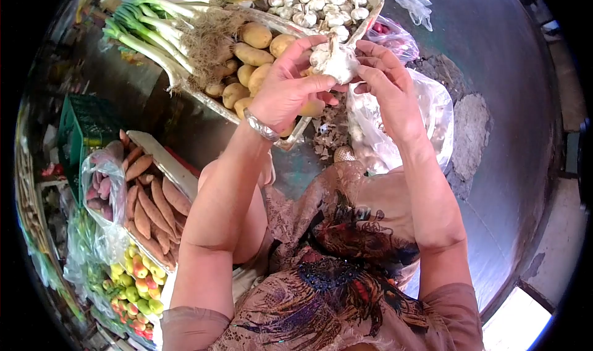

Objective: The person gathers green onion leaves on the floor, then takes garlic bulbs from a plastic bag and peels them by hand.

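Observation:
Both hands are raised in front of me around a white garlic bulb with a short stem pointing up. My left hand, with a silver bracelet at the wrist, grips the bulb from the left between thumb and fingers. From the other side, my right hand has its thumb and curled fingertips on the bulb's papery skin. Below my right hand stands a clear plastic bag with pale bulbs inside. Just beyond the hands, many garlic bulbs fill a white foam box.
Potatoes and leeks with roots lie in a foam box at the left. Sweet potatoes, a green crate and fruit are at lower left. Loose skins and flat grey pieces lie on the floor.

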### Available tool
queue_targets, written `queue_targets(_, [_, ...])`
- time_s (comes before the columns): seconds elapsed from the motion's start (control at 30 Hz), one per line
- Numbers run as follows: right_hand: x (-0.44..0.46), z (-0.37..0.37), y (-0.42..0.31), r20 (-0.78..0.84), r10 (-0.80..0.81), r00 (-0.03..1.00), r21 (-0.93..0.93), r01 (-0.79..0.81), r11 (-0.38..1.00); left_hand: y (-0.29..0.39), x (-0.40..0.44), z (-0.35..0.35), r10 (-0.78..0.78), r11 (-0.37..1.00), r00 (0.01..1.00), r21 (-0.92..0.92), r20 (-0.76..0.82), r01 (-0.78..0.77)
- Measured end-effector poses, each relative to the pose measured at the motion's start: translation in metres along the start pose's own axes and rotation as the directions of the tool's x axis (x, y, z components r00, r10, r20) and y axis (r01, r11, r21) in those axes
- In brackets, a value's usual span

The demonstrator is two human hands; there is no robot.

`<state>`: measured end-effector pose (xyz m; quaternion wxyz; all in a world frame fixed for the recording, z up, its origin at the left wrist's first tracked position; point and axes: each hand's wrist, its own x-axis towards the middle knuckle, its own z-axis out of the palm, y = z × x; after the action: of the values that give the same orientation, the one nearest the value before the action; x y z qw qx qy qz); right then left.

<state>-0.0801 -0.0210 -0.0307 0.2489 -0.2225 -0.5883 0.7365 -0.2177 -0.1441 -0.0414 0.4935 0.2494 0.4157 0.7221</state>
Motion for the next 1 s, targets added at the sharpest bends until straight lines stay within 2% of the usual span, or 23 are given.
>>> queue_targets(0.03, [-0.001,0.002,-0.001,-0.028,-0.078,0.997,-0.111,0.075,0.991,0.000,0.000,-0.001,0.013,0.999,1.000,0.051,-0.024,-0.011])
queue_targets(0.07, [0.000,0.001,0.002,-0.028,-0.078,0.997,-0.111,0.074,0.991,-0.001,0.000,0.000,0.012,0.999,1.000,0.051,-0.025,-0.011])
queue_targets(0.13, [0.000,0.002,0.011,-0.008,-0.265,0.964,-0.477,0.230,0.848,-0.003,0.000,0.003,0.066,0.983,0.992,0.179,-0.106,-0.046])
queue_targets(0.17, [-0.001,0.001,0.011,-0.009,-0.265,0.964,-0.476,0.228,0.849,-0.004,-0.001,0.004,0.065,0.983,0.992,0.180,-0.105,-0.045])
queue_targets(0.23, [-0.004,0.004,0.005,0.035,-0.345,0.938,-0.615,0.292,0.732,-0.007,-0.001,0.008,0.138,0.934,0.978,0.348,-0.157,-0.076])
queue_targets(0.33, [-0.005,0.004,0.001,0.071,-0.348,0.935,-0.692,0.297,0.658,-0.008,-0.002,0.012,0.129,0.947,0.978,0.314,-0.165,-0.071])
queue_targets(0.57, [0.001,-0.003,0.004,0.111,-0.361,0.926,-0.761,0.313,0.568,-0.010,-0.002,0.015,0.116,0.935,0.980,0.349,-0.161,-0.053])
queue_targets(0.67, [0.001,-0.002,0.004,0.075,-0.340,0.937,-0.763,0.274,0.585,-0.009,-0.003,0.015,0.110,0.934,0.979,0.356,-0.171,-0.043])
queue_targets(0.73, [-0.001,-0.001,0.002,0.042,-0.305,0.951,-0.646,0.259,0.718,-0.010,-0.003,0.016,0.124,0.927,0.976,0.372,-0.177,-0.050])
queue_targets(0.77, [-0.001,-0.001,0.003,0.042,-0.304,0.952,-0.647,0.258,0.718,-0.012,-0.002,0.016,0.124,0.927,0.976,0.372,-0.178,-0.050])
queue_targets(0.83, [-0.001,0.000,0.004,0.009,-0.261,0.965,-0.672,0.199,0.713,-0.021,0.001,0.012,0.292,0.846,0.948,0.496,-0.124,-0.196])
queue_targets(0.87, [-0.001,0.002,0.005,0.007,-0.259,0.966,-0.672,0.197,0.714,-0.024,0.002,0.010,0.290,0.846,0.949,0.496,-0.123,-0.194])
queue_targets(0.93, [0.000,0.004,0.006,-0.058,-0.296,0.953,-0.628,0.196,0.753,-0.027,0.003,0.009,0.454,0.634,0.891,0.707,-0.014,-0.312])
queue_targets(0.97, [0.000,0.004,0.006,-0.059,-0.297,0.953,-0.628,0.196,0.754,-0.028,0.003,0.009,0.453,0.634,0.891,0.708,-0.014,-0.312])
queue_targets(1.0, [0.001,0.003,0.007,-0.061,-0.297,0.953,-0.611,0.199,0.766,-0.026,0.002,0.010,0.399,0.705,0.916,0.656,-0.052,-0.270])
